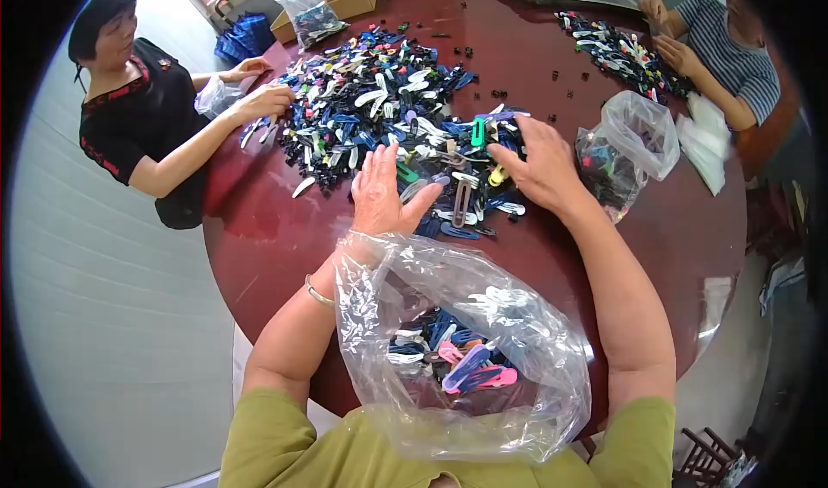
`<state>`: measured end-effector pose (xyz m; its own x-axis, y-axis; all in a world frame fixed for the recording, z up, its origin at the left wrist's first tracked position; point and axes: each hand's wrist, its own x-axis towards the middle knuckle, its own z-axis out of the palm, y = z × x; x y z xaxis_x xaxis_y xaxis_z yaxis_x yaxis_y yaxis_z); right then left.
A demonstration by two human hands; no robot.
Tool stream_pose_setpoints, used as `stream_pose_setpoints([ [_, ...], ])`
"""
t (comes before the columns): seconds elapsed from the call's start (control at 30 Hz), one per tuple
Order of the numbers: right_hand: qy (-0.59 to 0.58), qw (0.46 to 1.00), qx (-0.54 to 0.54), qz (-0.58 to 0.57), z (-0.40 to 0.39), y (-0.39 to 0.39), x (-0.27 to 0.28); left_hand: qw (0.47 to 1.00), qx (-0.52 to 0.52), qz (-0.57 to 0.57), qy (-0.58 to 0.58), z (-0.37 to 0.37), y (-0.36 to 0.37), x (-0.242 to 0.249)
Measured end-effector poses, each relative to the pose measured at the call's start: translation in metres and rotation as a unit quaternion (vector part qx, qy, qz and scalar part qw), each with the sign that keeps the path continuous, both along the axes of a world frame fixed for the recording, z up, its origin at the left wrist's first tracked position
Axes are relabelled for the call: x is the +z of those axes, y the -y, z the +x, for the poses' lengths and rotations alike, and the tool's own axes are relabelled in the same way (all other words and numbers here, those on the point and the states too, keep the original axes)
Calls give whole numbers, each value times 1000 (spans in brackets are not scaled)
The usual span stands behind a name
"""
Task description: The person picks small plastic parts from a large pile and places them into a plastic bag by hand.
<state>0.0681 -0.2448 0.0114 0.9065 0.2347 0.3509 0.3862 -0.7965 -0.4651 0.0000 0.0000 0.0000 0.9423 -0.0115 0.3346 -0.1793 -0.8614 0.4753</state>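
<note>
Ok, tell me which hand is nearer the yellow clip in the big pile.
Right: the right hand is close beside the yellow clip; the left hand is farther off, to its left.

Grn clip (478, 132), dk-red tbl (267, 264).

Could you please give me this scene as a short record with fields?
surface: dark-red table
main pile: mixed-colour hair clips
left hand: open, thumb spread, at the pile's near edge
right hand: thumb and fingers apart, at the pile's right side; contact unclear
near bag: clear plastic, open, with clips inside, between the forearms
co-workers: one person at left, another at upper right beside a smaller pile
</note>
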Motion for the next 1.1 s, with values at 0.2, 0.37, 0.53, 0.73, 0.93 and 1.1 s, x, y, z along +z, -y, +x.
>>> stream_pose_setpoints([
  [0.2, 49, 994, 81, 46, -12, -22, -11, 997, -57, -46, 37, 1, 2, -2],
  [0.37, 16, 978, 170, 122, -32, -40, -3, 993, -73, -81, 52, 2, 7, 2],
  [0.53, 4, 967, 197, 159, -35, -42, 1, 992, -47, -98, 63, 13, 14, 4],
  [0.73, 42, 971, 153, 177, -26, -27, 6, 983, -72, -145, 91, 13, 11, 8],
  [0.93, -74, 970, 123, 197, -24, -2, 31, 989, -84, -66, 105, -11, 4, 17],
  [1.1, -111, 965, 164, 173, -29, 4, 36, 994, -103, 4, 37, -24, 14, 26],
])
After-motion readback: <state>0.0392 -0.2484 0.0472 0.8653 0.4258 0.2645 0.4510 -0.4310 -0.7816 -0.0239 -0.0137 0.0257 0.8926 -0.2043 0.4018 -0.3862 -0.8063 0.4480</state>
